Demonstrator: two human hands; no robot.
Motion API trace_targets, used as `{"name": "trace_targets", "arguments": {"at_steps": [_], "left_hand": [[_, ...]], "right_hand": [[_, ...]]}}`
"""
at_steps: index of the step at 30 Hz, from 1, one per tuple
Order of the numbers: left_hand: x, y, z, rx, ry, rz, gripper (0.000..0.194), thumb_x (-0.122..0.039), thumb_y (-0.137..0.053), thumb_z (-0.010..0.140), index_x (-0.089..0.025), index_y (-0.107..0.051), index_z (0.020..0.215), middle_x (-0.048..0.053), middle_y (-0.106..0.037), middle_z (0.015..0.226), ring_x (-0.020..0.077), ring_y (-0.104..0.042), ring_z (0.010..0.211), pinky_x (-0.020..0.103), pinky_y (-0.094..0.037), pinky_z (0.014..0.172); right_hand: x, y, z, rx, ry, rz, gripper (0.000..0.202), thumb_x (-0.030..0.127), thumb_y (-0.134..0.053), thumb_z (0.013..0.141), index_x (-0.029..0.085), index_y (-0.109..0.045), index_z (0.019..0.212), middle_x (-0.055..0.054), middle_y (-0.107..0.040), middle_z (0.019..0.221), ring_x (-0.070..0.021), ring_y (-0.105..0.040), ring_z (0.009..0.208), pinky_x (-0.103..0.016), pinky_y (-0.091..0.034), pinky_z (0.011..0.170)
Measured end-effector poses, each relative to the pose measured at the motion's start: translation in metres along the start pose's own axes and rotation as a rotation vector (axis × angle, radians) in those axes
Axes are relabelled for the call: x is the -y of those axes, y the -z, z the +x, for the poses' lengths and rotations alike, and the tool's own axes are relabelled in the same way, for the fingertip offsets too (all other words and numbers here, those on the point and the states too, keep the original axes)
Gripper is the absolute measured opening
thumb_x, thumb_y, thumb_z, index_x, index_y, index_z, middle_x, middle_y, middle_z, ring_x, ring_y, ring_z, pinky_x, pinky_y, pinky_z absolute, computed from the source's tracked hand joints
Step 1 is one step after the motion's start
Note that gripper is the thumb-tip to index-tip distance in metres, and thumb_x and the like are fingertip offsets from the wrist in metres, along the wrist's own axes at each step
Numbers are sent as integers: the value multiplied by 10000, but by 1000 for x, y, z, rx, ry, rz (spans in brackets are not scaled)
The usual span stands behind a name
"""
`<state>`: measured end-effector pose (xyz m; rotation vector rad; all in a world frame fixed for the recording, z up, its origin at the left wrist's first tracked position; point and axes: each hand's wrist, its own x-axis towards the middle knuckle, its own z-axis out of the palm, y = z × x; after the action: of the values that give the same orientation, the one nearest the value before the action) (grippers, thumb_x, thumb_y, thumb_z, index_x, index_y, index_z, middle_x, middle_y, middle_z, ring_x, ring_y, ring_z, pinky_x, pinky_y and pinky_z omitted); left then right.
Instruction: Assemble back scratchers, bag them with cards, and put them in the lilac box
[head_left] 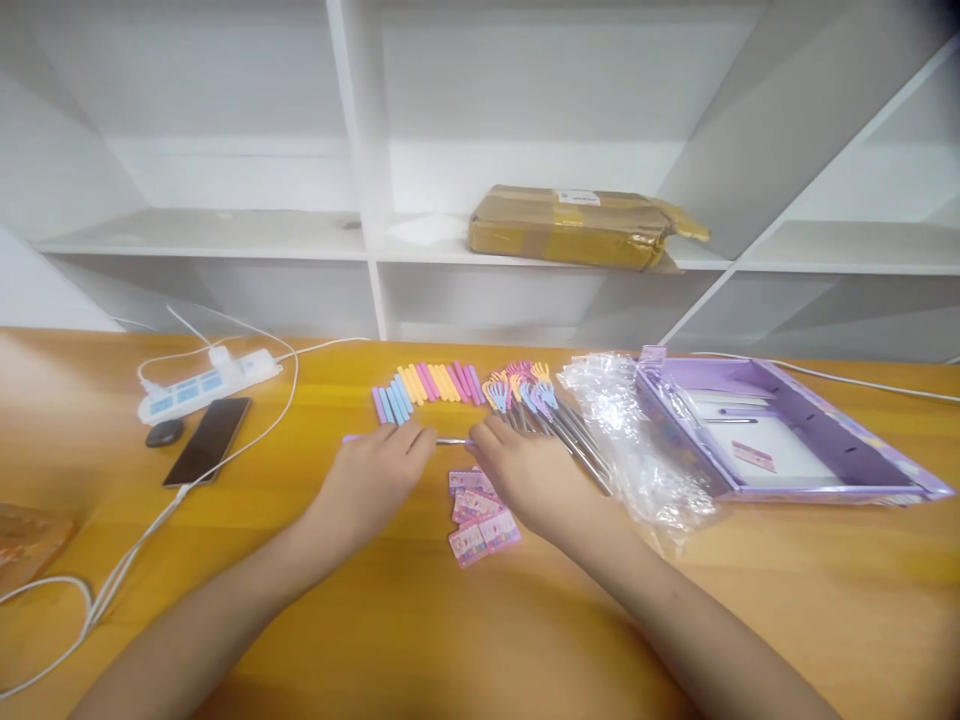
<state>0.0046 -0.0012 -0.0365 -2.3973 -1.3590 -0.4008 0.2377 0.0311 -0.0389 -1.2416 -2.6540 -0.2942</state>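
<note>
Both hands hold one thin metal rod [451, 441] level between them. My left hand [381, 470] is closed round its left end, where a purple tip sticks out. Fingers of my right hand [517, 465] close on the other end, with a bit of purple at the fingertips. Beyond the hands lies a row of short coloured tubes [442, 383] in purple, blue, yellow and pink. Metal rods with coloured hand-shaped heads [536, 390] lie just past my right hand. Small pink printed cards [484, 530] overlap on the table below the rod.
Clear plastic bags [637, 440] lie right of the rods, against an open purple box [817, 488] holding a card and thin sticks. At left are a power strip [206, 385], a phone [208, 440] and white cables. A taped cardboard parcel [570, 225] sits on the shelf.
</note>
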Motion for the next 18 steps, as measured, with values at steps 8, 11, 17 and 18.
{"name": "trace_targets", "arguments": {"at_steps": [8, 11, 17, 18], "left_hand": [[5, -5, 0, 85, -165, -147, 238, -179, -538, 1029, -195, -579, 795, 4, -597, 659, 154, -557, 560, 270, -363, 532], [11, 9, 4, -46, -256, -73, 194, -184, -529, 1052, -197, -631, 887, 0, -658, 704, 166, -612, 617, 318, -402, 605], [23, 33, 8, -192, -283, 46, 130, -218, -540, 1063, -182, -662, 1089, 72, -765, 971, 229, -691, 830, 380, -471, 694], [23, 34, 7, -200, -287, 42, 139, -220, -535, 1063, -182, -662, 1106, 80, -766, 994, 235, -692, 841, 373, -477, 680]], "right_hand": [[-1, -9, -2, 203, 126, 53, 205, -26, -566, 922, 158, -626, 855, -45, -663, 817, -153, -557, 654, -322, -272, 600], [-8, -6, 0, -7, 170, 39, 183, 11, -544, 977, 142, -664, 935, -57, -674, 860, -173, -565, 741, -324, -317, 668], [-13, 20, -5, -296, 257, 98, 240, 139, -449, 1105, 163, -677, 1034, -19, -650, 810, -169, -540, 743, -332, -320, 685], [-11, 24, -7, -300, 251, 100, 237, 127, -448, 1101, 164, -676, 1048, -16, -646, 804, -169, -536, 736, -333, -322, 683]]}}
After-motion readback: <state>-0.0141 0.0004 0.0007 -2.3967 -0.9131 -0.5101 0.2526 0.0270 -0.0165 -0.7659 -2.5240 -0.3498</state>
